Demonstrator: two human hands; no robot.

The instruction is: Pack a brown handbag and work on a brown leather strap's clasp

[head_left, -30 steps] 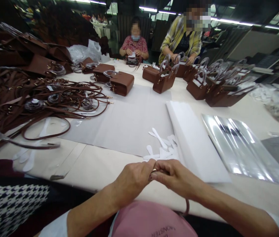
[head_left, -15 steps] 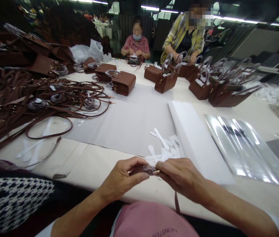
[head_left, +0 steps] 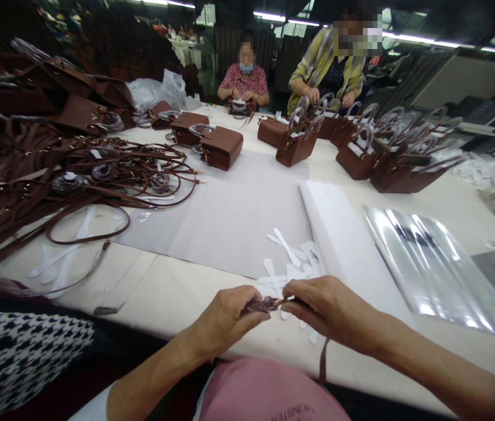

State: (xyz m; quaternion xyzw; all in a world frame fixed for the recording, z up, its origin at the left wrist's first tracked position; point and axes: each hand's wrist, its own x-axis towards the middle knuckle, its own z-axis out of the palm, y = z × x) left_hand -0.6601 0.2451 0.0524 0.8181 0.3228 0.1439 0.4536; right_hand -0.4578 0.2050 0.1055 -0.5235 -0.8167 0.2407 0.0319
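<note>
Close to the table's front edge, my left hand is closed around a bundle of brown bag strap that looks wrapped in clear plastic. My right hand pinches the strap's end by a gold-coloured metal clasp. The two hands are a small gap apart, joined by the strap. A narrow brown strap end hangs over the table edge below my right hand. White paper-like strips lie just beyond my fingers, some partly hidden by them.
Many brown straps are heaped at the left. Brown handbags stand across the back. White sheets and shiny clear plastic sheets lie at the right. Two co-workers work across the table; a houndstooth sleeve is close on my left.
My hands have drawn slightly apart, showing more of the clasp and wrapped strap. The houndstooth sleeve at the left has risen into view. The standing co-worker's hands have shifted.
</note>
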